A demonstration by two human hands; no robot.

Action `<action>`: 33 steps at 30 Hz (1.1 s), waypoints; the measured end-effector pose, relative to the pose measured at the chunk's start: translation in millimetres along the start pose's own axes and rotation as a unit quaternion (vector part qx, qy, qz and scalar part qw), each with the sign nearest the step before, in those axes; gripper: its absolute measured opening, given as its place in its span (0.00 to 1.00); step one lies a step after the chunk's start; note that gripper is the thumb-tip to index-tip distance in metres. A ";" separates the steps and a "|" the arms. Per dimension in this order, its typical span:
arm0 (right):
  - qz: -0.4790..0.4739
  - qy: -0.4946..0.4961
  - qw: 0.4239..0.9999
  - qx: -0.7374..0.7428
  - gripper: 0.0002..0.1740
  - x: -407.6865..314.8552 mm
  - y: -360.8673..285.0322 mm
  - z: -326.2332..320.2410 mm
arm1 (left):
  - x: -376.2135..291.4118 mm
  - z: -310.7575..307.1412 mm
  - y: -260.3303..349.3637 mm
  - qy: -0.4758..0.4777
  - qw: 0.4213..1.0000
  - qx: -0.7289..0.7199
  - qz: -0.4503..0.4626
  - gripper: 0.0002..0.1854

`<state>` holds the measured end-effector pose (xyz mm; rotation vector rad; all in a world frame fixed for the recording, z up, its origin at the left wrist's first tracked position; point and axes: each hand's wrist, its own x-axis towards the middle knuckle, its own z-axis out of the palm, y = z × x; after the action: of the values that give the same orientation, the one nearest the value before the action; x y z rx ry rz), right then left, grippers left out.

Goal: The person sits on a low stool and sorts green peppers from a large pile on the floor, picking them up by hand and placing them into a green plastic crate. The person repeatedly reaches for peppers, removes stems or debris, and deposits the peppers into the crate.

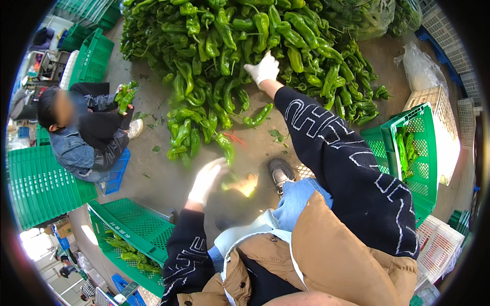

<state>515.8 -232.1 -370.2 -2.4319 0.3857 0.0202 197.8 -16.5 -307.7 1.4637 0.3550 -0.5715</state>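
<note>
A large heap of long green peppers (214,49) lies on the floor in front of me. My right hand (264,69), in a white glove, reaches to the heap's near side with the thumb stuck out. Its fingertips are at the peppers, but whether they grip one is hidden. Lower down, my left hand (208,179), also gloved in white and blurred by motion, is over the floor. Its fingers stretch towards a single pepper (225,147) at the heap's near edge, and nothing shows in its grasp. One loose pepper (258,116) rests on the floor between both hands.
Green crates holding some peppers stand at my left (134,225) and right (417,164). A co-worker (82,134) sits on a blue stool (118,172), holding peppers. Leaves (277,134) and a red strip (234,137) litter the floor. White crates (438,244) stand at right.
</note>
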 end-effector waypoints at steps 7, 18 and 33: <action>-0.016 0.086 0.996 -0.003 0.63 17.0 20.2 50.5 | 110.6 -27.8 31.4 0.025 0.975 0.204 0.084 0.26; -0.097 0.075 0.987 0.106 0.49 34.3 34.0 58.9 | 332.5 11.9 115.7 0.184 0.972 -0.121 0.087 0.35; -0.292 -0.239 0.924 0.068 0.47 -167.0 194.1 26.2 | 115.7 58.5 -159.5 0.197 0.942 -0.264 -0.067 0.27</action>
<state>303.9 -313.2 -491.7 -2.2137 -0.5405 0.3091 196.0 -93.0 -498.5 1.0261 0.8602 -0.2523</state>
